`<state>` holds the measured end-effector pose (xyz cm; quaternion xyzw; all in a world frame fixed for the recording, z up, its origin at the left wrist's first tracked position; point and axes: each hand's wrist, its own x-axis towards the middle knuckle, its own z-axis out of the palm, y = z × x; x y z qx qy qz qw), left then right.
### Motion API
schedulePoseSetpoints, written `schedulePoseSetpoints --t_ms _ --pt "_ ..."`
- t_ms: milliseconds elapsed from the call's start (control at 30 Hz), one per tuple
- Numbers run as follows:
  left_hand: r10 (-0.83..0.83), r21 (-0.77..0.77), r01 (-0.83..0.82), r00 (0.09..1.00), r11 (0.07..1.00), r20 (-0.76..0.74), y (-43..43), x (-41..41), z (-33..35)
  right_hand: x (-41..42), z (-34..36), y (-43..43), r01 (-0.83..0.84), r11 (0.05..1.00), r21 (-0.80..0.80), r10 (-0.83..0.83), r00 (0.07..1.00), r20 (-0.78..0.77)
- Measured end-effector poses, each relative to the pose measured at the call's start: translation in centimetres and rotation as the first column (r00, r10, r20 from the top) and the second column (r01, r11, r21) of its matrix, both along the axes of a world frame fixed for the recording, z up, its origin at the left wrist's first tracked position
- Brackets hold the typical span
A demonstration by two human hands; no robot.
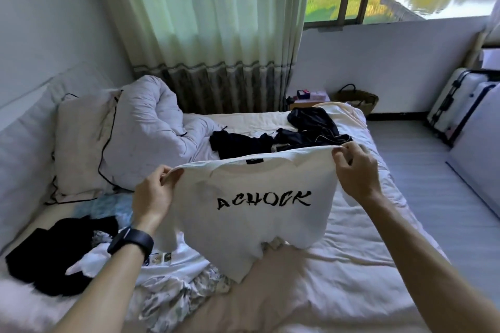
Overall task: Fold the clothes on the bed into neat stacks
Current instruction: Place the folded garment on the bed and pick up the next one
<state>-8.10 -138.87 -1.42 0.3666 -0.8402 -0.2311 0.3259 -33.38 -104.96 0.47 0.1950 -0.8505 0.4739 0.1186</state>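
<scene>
The shirt hangs over the bed, stretched between two grips: the left hand pinches one shoulder with curled fingers and thumb, the right hand pinches the other, and the hem droops onto the sheet. This looks like the opening-out step for one garment, with the task barely begun, since the dark clothes at the far end and the black heap by the left arm lie loose. Next it probably needs laying flat on bare sheet, both pinches kept until the cloth settles smooth, before the sleeves are turned in
</scene>
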Motion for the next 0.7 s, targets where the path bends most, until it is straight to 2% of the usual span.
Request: schedulePoseSetpoints --t_ms 167,267,367,533,700 --pt "0.008 -0.088 -0.015 0.997 0.996 -0.07 3.0 4.6 0.3 6.1 -0.1 2.1 0.13 0.989 -0.075 -0.141 0.976 -0.166" --pt "-0.062 -0.24 0.05 0.997 0.97 -0.046 3.5 7.7 1.9 8.8 0.9 4.0 0.165 0.973 -0.16 -0.207 0.932 -0.296" --pt "-0.112 -0.368 0.105 0.994 0.924 0.003 3.6 10.9 2.7 11.2 1.4 6.0 0.191 0.967 -0.167 -0.244 0.883 -0.4" --pt "-0.152 -0.304 0.145 0.988 0.941 0.001 4.7 13.2 3.7 13.2 0.7 7.5 0.221 0.963 -0.155 -0.269 0.845 -0.462" --pt "-0.175 -0.259 0.171 0.984 0.951 0.005 4.1 12.1 5.8 11.8 0.6 7.0 0.194 0.971 -0.143 -0.241 0.809 -0.536"
